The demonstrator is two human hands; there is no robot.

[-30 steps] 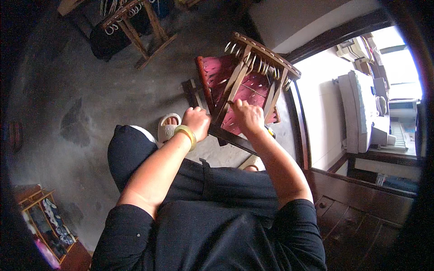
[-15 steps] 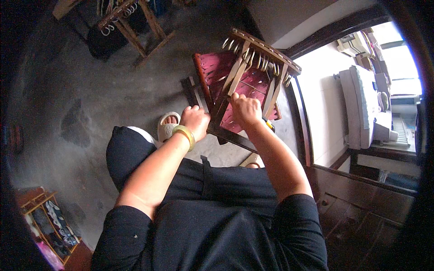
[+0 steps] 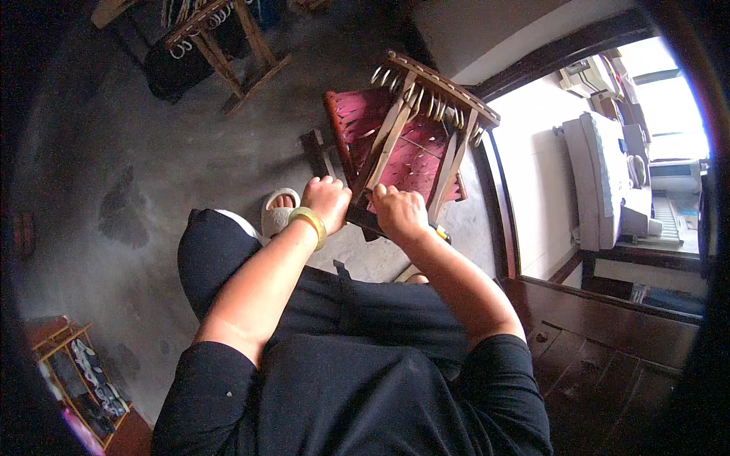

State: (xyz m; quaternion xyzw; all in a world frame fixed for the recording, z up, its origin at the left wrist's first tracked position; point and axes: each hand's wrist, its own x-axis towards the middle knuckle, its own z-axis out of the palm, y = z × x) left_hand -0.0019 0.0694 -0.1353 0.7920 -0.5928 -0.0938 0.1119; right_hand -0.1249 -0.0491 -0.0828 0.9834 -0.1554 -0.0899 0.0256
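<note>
Sitting over a small wooden frame loom point(image 3: 414, 140) standing on the grey concrete floor point(image 3: 152, 175), just in front of the knees. Gripping the loom's near edge with both hands: left hand point(image 3: 327, 201), with a yellow-green bangle point(image 3: 309, 225) at the wrist, curling closed over the dark lower bar at the near left corner; right hand point(image 3: 401, 213) clenching beside it on the same bar, near the foot of the pale slanted wooden slats.

Showing dark red woven strips point(image 3: 365, 121) already filling most of the frame, interlaced on the left side and under the slats; a patch between the slats looking looser, with thin threads crossing it, so probably weaving well along but not finished. Carrying a row of pale metal hooks point(image 3: 426, 99) along the top bar at the far edge.

Resting one foot in a pale slipper point(image 3: 277, 213) on the floor just left of the loom. Standing well apart at the far left, another wooden stand with hooks point(image 3: 217, 38).
</note>
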